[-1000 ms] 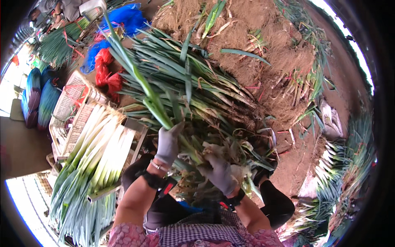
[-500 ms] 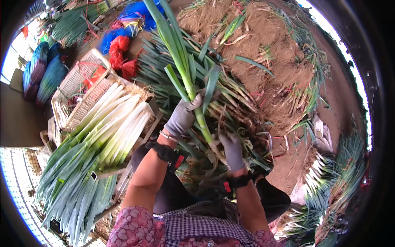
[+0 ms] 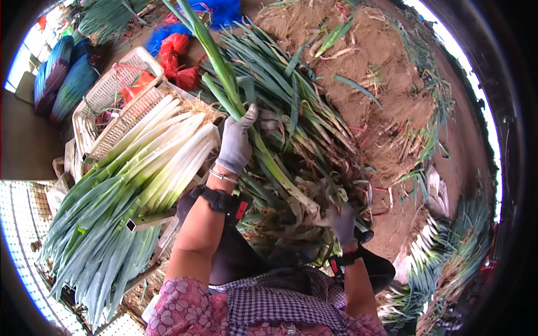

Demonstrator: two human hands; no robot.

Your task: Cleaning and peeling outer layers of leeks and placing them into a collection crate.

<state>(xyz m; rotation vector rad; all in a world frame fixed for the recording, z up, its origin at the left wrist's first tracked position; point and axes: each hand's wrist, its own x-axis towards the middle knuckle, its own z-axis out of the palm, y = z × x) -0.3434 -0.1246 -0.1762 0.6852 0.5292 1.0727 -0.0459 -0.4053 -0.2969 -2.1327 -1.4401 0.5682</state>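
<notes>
My gloved left hand point(image 3: 236, 143) is closed around the stalk of a long green onion point(image 3: 280, 176). Its green leaves rise toward the upper left, and its pale root end slants down to the right. Close to that root end is my gloved right hand point(image 3: 343, 222), its fingers smeared by motion among pale, dry leaf scraps; what they hold, if anything, is unclear. Beyond my hands lies a heap of untrimmed green onions point(image 3: 269, 61). To my left, cleaned green onions point(image 3: 162, 145) with white stems are stacked side by side, leaves hanging toward me.
A cream plastic crate point(image 3: 120, 131) stands behind the cleaned stack, with red plastic twine point(image 3: 175, 59) and blue netting point(image 3: 224, 14) farther back. Roots and soil point(image 3: 386, 73) spread at the far right. More onion bundles point(image 3: 426, 252) lie at the near right.
My right hand has moved down and to the right, away from the stalk. My left hand still grips the green onion, shifted slightly left and up. The view has shifted a little.
</notes>
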